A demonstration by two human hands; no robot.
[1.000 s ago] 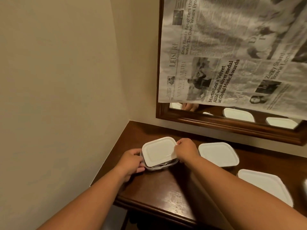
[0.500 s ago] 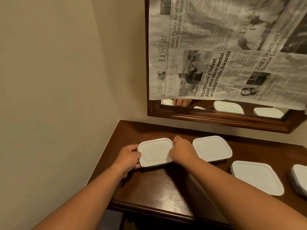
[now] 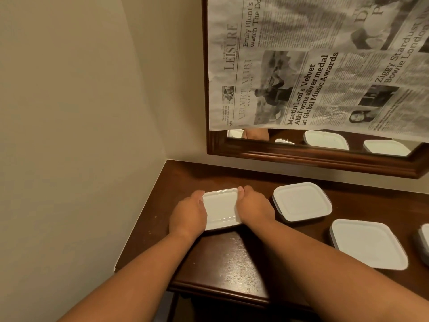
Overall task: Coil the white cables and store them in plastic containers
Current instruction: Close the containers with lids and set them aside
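A small plastic container with a white lid (image 3: 220,209) sits on the dark wooden table (image 3: 232,259) near its left end. My left hand (image 3: 189,214) covers the lid's left edge and my right hand (image 3: 253,206) covers its right edge. The fingers of both hands are bent down over the lid and hold it between them. No white cable is in sight; the lid hides what is inside.
Two more lidded containers (image 3: 301,201) (image 3: 368,244) stand to the right, and a further one (image 3: 424,242) is cut off by the frame's edge. A newspaper-covered mirror (image 3: 325,156) hangs behind the table. A wall (image 3: 81,159) borders the table's left side.
Both hands have slid from the container's sides up onto the lid. The container, lifted a second ago, now sits flat on the table.
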